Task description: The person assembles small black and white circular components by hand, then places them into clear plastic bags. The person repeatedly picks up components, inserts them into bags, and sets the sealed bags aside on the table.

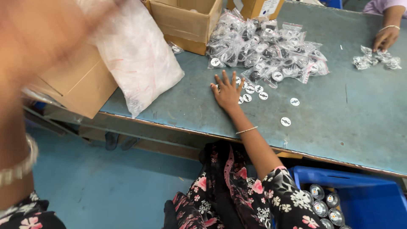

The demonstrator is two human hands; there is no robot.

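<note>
The person's right hand (227, 91) lay flat on the grey-green table (352, 127), fingers spread wide and holding nothing, its fingertips among the loose round white discs (254, 90) scattered just beside it, as if to gather or steady them. Behind those discs sat a heap of small clear bags (267, 46), each packed with more of the same, close to an open cardboard box (186, 21). The left hand (38, 46) was a raised blur near the camera; I could not tell whether it was open or gripping, though it seemed to be at the large white plastic sack (135, 55). A co-worker's hand (385, 39) rested by a few bags across the table.
</note>
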